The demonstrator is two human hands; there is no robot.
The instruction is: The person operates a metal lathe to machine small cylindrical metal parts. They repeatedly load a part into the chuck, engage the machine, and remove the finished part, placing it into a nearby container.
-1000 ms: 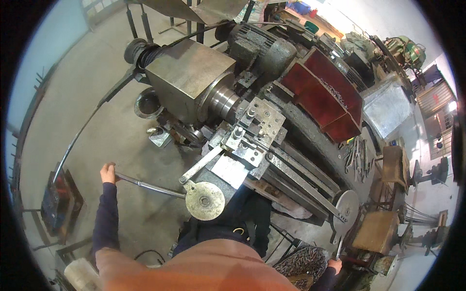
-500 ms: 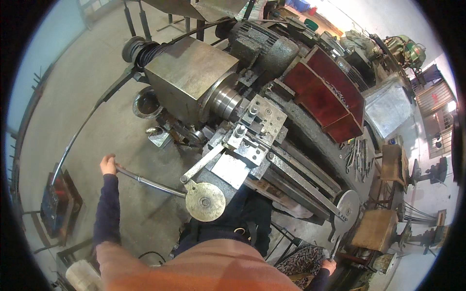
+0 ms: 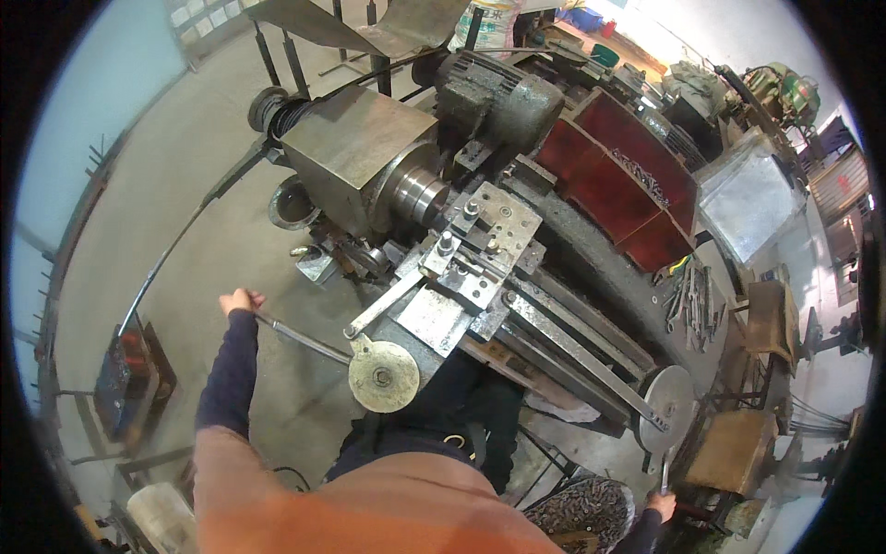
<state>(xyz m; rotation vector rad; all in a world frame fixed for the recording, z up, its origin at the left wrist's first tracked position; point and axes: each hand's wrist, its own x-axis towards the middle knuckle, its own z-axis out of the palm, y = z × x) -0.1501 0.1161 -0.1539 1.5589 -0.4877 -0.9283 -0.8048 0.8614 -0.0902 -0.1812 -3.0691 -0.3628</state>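
My left hand [image 3: 242,301] is closed around the outer end of a metal lever [image 3: 309,340]. This lever runs to a round brass-coloured disc [image 3: 383,377] at the front of a small lathe. At the lower right, my right hand [image 3: 661,505] is closed on a short lever handle [image 3: 664,471] below a grey round disc [image 3: 669,406]. A long flat bar [image 3: 591,360] links that disc to the slide. Between my hands sits the bolted tool block [image 3: 498,226], close to the shiny spindle nose [image 3: 420,192]. Any workpiece there is too small to make out.
Behind the slide stands a red divided tray [image 3: 628,175] with small metal parts. Several wrenches [image 3: 692,300] lie right of it. A motor [image 3: 498,97] sits behind the headstock [image 3: 355,138]. Below, near my right arm, is a container of dark metal pieces [image 3: 586,512].
The whole view has shifted a little. My right hand and its handle have swung rightward relative to the grey disc. My left hand has come nearer the brass-coloured disc, still on its lever.
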